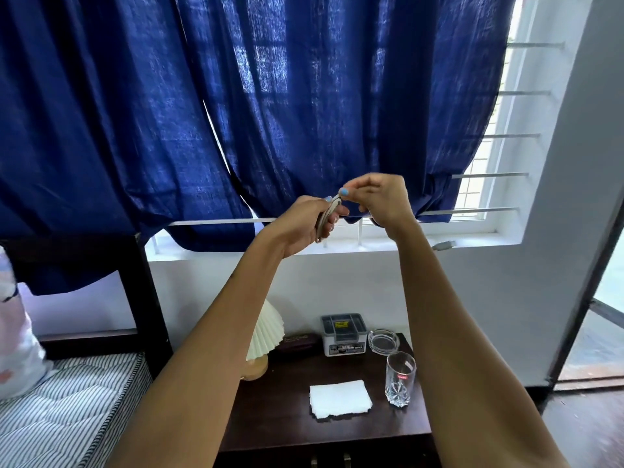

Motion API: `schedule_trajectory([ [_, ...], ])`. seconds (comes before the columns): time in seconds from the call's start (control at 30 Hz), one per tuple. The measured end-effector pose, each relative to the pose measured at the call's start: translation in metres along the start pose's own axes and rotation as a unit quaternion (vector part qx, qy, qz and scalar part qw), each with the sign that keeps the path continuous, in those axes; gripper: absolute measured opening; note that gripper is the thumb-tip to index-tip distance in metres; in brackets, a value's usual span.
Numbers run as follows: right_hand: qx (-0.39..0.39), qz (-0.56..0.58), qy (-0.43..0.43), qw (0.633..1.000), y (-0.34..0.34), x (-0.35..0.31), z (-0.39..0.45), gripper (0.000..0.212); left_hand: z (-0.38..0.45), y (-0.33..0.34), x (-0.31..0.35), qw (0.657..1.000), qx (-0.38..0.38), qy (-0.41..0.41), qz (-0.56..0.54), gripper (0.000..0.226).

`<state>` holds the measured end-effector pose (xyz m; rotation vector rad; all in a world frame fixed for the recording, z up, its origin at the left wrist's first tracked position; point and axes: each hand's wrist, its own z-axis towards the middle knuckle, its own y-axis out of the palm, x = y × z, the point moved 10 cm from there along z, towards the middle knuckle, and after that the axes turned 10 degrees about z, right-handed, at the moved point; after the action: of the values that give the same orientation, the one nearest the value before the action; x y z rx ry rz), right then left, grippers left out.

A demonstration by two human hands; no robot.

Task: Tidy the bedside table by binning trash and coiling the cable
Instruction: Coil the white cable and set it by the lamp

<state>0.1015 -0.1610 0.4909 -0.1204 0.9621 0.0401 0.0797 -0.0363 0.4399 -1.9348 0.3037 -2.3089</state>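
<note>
Both arms are raised high above the dark wooden bedside table (pixel 293 430), in front of the blue curtain. My left hand (pixel 304 228) grips a coil of pale grey cable (pixel 325 220), its loops hanging down through the palm. My right hand (pixel 378 201) pinches the top of the same cable between thumb and fingers, right beside the left hand. A grey connector end (pixel 444 245) shows blurred past my right forearm. A white folded tissue (pixel 339 398) lies flat on the table.
On the table stand a cream pleated lamp (pixel 265 336), a dark case (pixel 299 342), a grey organiser box (pixel 343 334), a glass ashtray (pixel 383 341) and a cut-glass tumbler (pixel 400 380). A striped mattress (pixel 67 420) lies left; a doorway opens at right.
</note>
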Motion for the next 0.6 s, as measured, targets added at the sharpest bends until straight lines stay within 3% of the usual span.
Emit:
schedule_trajectory([
  [0.17,0.057,0.148,0.103,0.982,0.006,0.052,-0.017,0.012,-0.003,0.009,0.001,0.996,-0.051,0.006,-0.079,0.04],
  [0.27,0.081,0.199,0.186,0.959,0.019,0.093,-0.039,0.01,0.002,0.006,-0.002,0.982,-0.04,0.005,-0.185,0.042],
  [0.33,0.072,0.245,0.229,0.939,0.035,0.117,-0.056,0.004,0.008,-0.004,-0.006,0.966,0.0,0.001,-0.26,0.04],
  [0.43,0.049,0.273,0.26,0.925,0.064,0.133,-0.076,0.013,0.015,-0.015,-0.018,0.939,0.068,-0.001,-0.338,0.034],
  [0.6,0.0,0.125,0.237,0.964,0.076,0.119,-0.078,0.016,0.016,-0.038,-0.046,0.932,0.196,-0.016,-0.304,0.03],
])
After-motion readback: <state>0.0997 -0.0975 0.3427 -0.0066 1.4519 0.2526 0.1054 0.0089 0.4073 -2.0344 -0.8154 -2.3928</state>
